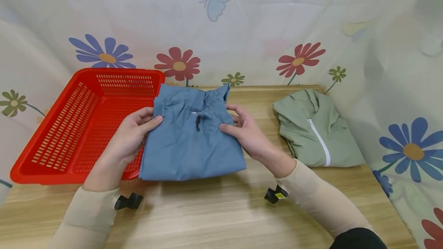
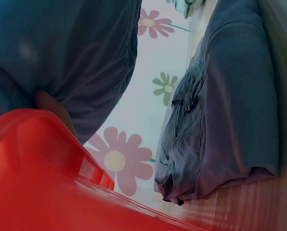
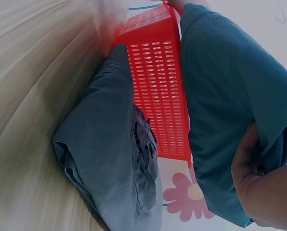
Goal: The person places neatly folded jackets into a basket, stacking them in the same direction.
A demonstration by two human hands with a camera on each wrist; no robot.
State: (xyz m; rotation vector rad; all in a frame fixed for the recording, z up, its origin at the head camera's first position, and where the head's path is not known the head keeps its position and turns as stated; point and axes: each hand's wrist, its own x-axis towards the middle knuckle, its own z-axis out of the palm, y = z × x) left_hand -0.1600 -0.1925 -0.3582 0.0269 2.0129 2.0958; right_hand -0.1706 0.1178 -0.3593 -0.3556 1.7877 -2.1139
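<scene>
A folded blue jacket (image 1: 187, 149) with a short black zip pull is held up above the table between both hands. My left hand (image 1: 129, 133) grips its left edge, thumb on top, beside the red basket. On the opposite edge, my right hand (image 1: 250, 131) pinches the fabric; the right wrist view shows those fingers (image 3: 247, 159) tucked under the folded cloth. Beneath the held jacket, a second folded garment, dark grey-blue (image 3: 102, 134), lies on the table. The raised jacket hides it in the head view.
The red plastic basket (image 1: 21, 174) with slotted walls stands at the left, close to the jacket. A folded green jacket (image 1: 301, 137) with a white zip lies on the wooden table (image 1: 207, 214) at the right. A flowered cloth (image 1: 252, 22) hangs behind.
</scene>
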